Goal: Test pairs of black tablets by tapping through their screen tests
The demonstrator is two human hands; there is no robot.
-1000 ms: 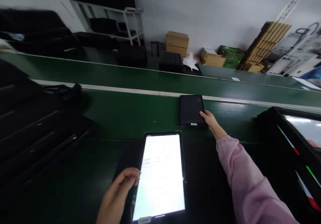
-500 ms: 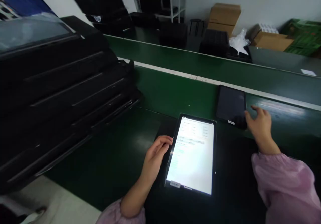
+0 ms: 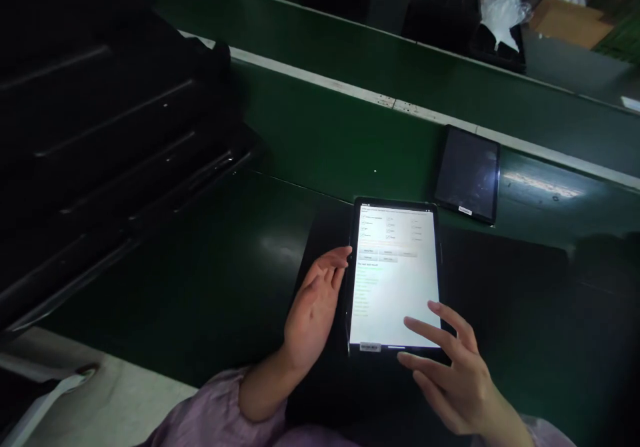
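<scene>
A tablet (image 3: 395, 280) with a lit white screen lies on a black mat (image 3: 500, 280) in front of me. Its screen shows rows of checkboxes, grey buttons and lines of green text; a small barcode label is at its lower left corner. My left hand (image 3: 315, 307) is beside the tablet's left edge, fingers stretched out, the tips at the frame. Over the lower right of the screen, my right hand (image 3: 455, 367) has its fingers spread and holds nothing. Whether a fingertip touches the glass I cannot tell. A second tablet (image 3: 469, 173), its screen dark, lies farther back on the right.
A stack of black trays (image 3: 125, 133) fills the left side. The green worktop (image 3: 320, 140) is crossed by a white strip (image 3: 350, 90). At the back right are clear plastic wrapping (image 3: 505, 13) and a cardboard box (image 3: 570, 20).
My right hand has left the edge of the dark tablet and moved down and left over the lit one. My left hand stays at the lit tablet's left side. My view has tipped downward.
</scene>
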